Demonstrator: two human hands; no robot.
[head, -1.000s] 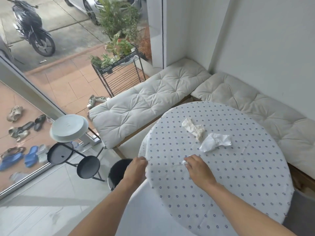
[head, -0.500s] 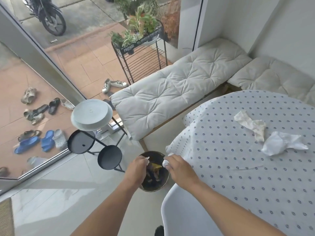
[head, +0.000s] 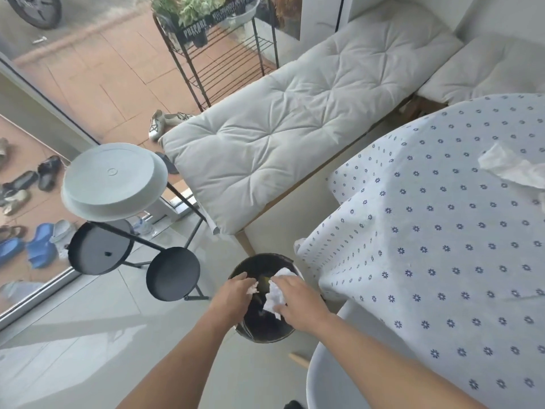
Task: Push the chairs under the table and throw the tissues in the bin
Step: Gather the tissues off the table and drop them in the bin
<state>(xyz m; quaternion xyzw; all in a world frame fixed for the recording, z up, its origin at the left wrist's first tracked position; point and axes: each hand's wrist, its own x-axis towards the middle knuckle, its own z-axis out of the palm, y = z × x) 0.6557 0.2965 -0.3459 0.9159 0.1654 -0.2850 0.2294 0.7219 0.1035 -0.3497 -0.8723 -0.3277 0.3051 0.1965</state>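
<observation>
Both my hands hover over the round black bin on the floor by the table's left edge. My right hand grips a crumpled white tissue above the bin's opening. My left hand pinches a small tissue scrap at its fingertips. Another crumpled tissue lies on the round table, which has a dotted cloth, at the right edge of view. A white chair shows at the bottom, its seat out from under the table.
A black tiered stand with a pale round dish on top stands left of the bin. Cushioned benches run along the wall behind. A plant rack and several shoes sit beyond the glass door.
My hands left the table's edge with the tissues and moved down over the bin. My view swung left and downward, so most of the table slid out to the right.
</observation>
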